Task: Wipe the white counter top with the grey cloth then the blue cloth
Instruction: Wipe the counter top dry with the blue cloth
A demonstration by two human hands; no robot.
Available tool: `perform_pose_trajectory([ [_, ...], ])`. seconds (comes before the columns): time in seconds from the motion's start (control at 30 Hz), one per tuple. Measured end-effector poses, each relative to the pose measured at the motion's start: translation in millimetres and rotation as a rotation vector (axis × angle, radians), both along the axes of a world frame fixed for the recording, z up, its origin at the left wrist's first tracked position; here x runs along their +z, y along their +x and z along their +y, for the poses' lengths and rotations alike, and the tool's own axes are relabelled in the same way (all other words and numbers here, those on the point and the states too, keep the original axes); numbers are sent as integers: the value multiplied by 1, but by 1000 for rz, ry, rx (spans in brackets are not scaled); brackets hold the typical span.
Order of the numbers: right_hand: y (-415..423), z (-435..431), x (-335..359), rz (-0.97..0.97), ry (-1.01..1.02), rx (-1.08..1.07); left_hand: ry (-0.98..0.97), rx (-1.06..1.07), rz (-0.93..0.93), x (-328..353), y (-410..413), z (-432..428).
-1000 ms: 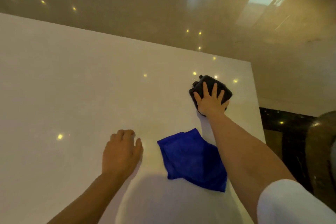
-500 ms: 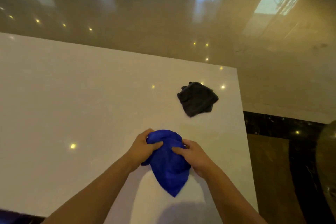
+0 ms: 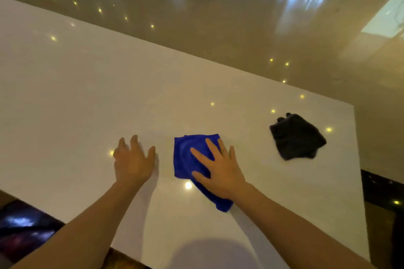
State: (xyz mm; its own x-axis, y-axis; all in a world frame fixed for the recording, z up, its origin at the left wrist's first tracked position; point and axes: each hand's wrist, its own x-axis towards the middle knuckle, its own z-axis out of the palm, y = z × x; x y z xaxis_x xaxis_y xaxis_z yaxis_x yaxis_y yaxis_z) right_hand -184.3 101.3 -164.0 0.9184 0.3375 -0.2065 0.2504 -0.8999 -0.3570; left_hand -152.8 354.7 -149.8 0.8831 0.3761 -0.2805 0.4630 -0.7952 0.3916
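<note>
The white counter top (image 3: 91, 94) fills most of the view. A blue cloth (image 3: 188, 157) lies folded on it near the front, and my right hand (image 3: 218, 170) presses flat on top of it with fingers spread. My left hand (image 3: 133, 161) rests palm down on the bare counter just left of the blue cloth, holding nothing. A dark grey cloth (image 3: 297, 137) lies crumpled by itself near the counter's right end, apart from both hands.
The counter's right edge (image 3: 358, 159) and far edge drop to a glossy brown floor (image 3: 218, 28) that reflects windows and ceiling lights. The front left corner ends over a dark patterned floor (image 3: 24, 227).
My right hand let go of the grey cloth and came back. Both hands bunched up the blue cloth, then my right hand flattened it on the counter while my left moved off to the left.
</note>
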Motion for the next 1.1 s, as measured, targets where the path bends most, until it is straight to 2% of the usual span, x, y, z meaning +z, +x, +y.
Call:
perform_pose_trajectory([
  [0.07, 15, 3, -30, -19, -143, 235, 204, 20, 72, -23, -1, 30],
  [0.1, 33, -1, -37, -63, -167, 224, 275, 16, 106, -32, -1, 42],
  [0.2, 108, -24, -38, -130, -244, -134, 349, -72, 108, -46, -6, 53],
  [0.27, 181, -22, -48, -21, -239, -440, 331, -82, 96, -69, 6, 66],
  [0.33, 194, -27, -35, -12, -246, -581, 338, -57, 61, -65, -2, 58],
  [0.4, 181, -2, -34, -52, -265, -584, 319, -75, 103, -65, 0, 63],
  [0.5, 48, 97, -41, -90, -221, -311, 304, -88, 126, -60, 4, 62],
  [0.57, -46, 142, -42, 16, 8, -177, 291, -97, 158, -54, 5, 60],
  [0.6, -73, 150, -38, 31, 30, -89, 295, -94, 160, -53, 4, 59],
  [0.7, -80, 143, -37, -24, -230, 420, 285, -99, 183, -52, 6, 61],
  [0.77, -37, 107, -43, -142, -139, 546, 290, -98, 181, -53, 7, 61],
  [0.8, 8, 101, -47, -209, -82, 485, 287, -89, 186, -54, 7, 62],
  [0.87, 120, 84, -46, -235, -107, 230, 278, -78, 183, -55, 7, 62],
  [0.97, 270, 67, -41, -70, -164, -158, 279, -80, 141, -58, 6, 62],
  [1.03, 319, 67, -41, -3, -178, -284, 283, -74, 110, -61, 4, 61],
  [1.1, 310, 81, -41, -23, -190, -308, 284, -84, 92, -62, 3, 62],
])
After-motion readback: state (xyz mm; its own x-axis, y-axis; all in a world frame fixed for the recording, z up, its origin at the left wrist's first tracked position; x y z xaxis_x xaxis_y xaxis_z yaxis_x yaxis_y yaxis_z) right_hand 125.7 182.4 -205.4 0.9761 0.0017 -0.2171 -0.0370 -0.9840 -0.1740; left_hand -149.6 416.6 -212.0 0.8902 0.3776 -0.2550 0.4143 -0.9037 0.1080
